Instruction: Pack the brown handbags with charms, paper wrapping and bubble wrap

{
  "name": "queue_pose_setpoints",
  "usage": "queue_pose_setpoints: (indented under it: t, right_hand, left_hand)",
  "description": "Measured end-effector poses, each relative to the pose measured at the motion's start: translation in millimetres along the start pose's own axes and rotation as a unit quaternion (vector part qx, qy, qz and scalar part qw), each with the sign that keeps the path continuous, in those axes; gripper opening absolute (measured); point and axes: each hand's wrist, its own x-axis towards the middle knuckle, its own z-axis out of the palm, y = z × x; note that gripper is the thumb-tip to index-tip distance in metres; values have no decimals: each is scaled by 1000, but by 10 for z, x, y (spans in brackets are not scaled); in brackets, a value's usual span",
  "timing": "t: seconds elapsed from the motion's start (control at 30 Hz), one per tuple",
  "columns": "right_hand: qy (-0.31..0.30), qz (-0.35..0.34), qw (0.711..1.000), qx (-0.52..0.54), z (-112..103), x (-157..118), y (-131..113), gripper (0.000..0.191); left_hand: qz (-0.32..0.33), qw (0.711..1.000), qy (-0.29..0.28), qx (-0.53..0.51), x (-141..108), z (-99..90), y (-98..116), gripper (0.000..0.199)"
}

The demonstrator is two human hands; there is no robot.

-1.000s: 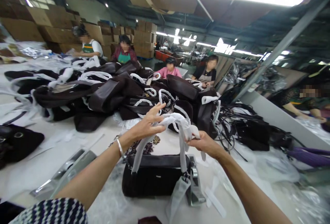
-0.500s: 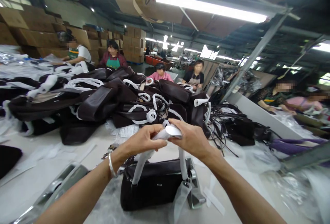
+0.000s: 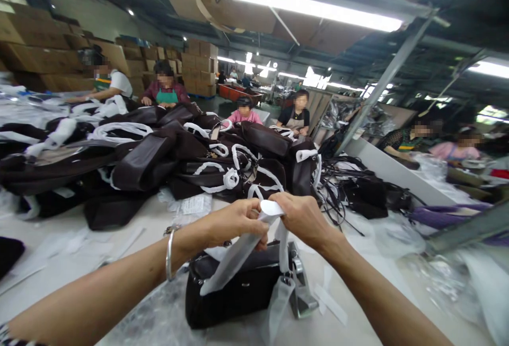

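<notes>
A dark handbag (image 3: 222,303) stands upright on the table in front of me, its handle (image 3: 283,250) raised and covered in white wrapping. My left hand (image 3: 240,224) is closed on a white wrapping strip (image 3: 230,266), whose lower end hangs loose across the bag's front. At the top of the handle, my right hand (image 3: 304,216) grips the wrapped part, with a flat white end of the strip showing between both hands. Fingers of the right hand are partly hidden behind it. From the bag's right side hangs a white-wrapped piece (image 3: 274,309), beside a metal tape dispenser-like object (image 3: 304,303).
A heap of dark bags (image 3: 147,160) with white-wrapped handles spreads across the table beyond my hands. Black straps (image 3: 338,202) and clear plastic (image 3: 449,287) lie to the right. Several people work behind the heap, near stacked cardboard boxes (image 3: 40,59). A metal post (image 3: 385,80) rises at right.
My left hand has drawn the strip down and slightly right, and its lower end has come away from the handle's left base. My right hand has shifted slightly right, still at the handle's top.
</notes>
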Motion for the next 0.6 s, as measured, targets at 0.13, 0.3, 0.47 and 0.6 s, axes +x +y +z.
queue_pose_setpoints:
  t: [0.13, 0.3, 0.47, 0.6]
  right_hand:
    - [33, 115, 990, 69, -221, -213, 109, 54]
    - [-97, 213, 913, 334, -299, -710, -81, 46]
    - [-338, 236, 641, 647, 322, -849, -624, 52]
    - [-244, 271, 516, 775, 623, -429, -769, 29]
  left_hand:
    - [3, 995, 62, 73, -19, -11, -1, 17]
    - [108, 882, 229, 397, -85, -131, -149, 33]
    - [91, 784, 243, 563, -89, 4, -250, 53]
    - [74, 766, 241, 591, -168, 166, -239, 51]
